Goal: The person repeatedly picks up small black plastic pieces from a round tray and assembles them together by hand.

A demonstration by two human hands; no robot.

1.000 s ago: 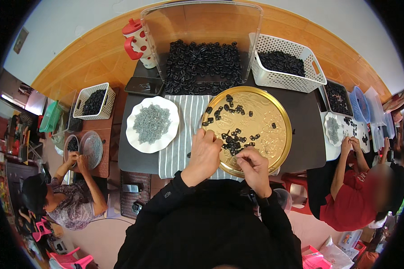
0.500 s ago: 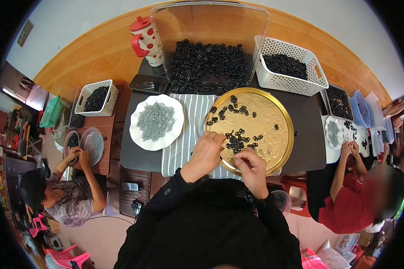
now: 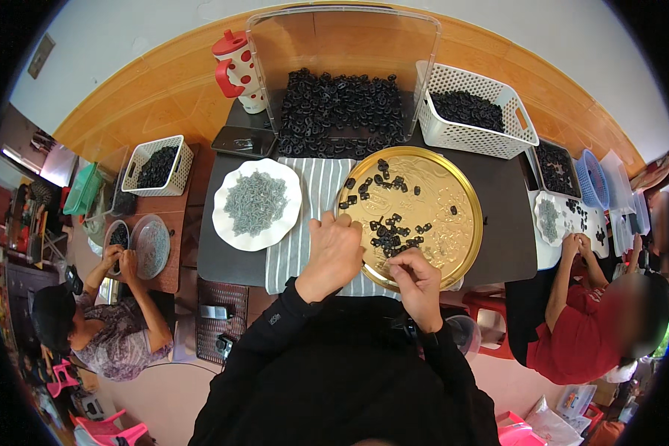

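Observation:
My left hand (image 3: 332, 254) is closed over the striped cloth (image 3: 319, 182), by the left rim of a round gold tray (image 3: 446, 186). Its fingertips are turned away, so what they hold is hidden. Over the tray's near edge, my right hand (image 3: 419, 288) has thumb and forefinger pinched together; anything between them is too small to make out. Small black plastic parts (image 3: 392, 236) lie scattered on the tray, thickest just beyond my right hand. Left of the cloth, a scalloped white plate (image 3: 223, 215) holds a heap of small grey screws (image 3: 256, 202).
Behind the tray stands a clear bin (image 3: 347, 44) of black parts, with a white perforated basket (image 3: 453, 139) to its right. A red-dotted tumbler (image 3: 239, 70) and a black tray (image 3: 244, 141) sit at back left. People work on the left (image 3: 111, 334) and right (image 3: 583, 327).
My left hand has turned, its knuckles now upward and its fingers drawn back from the black parts. My right hand stays pinched in nearly the same place. The whole view has shifted slightly.

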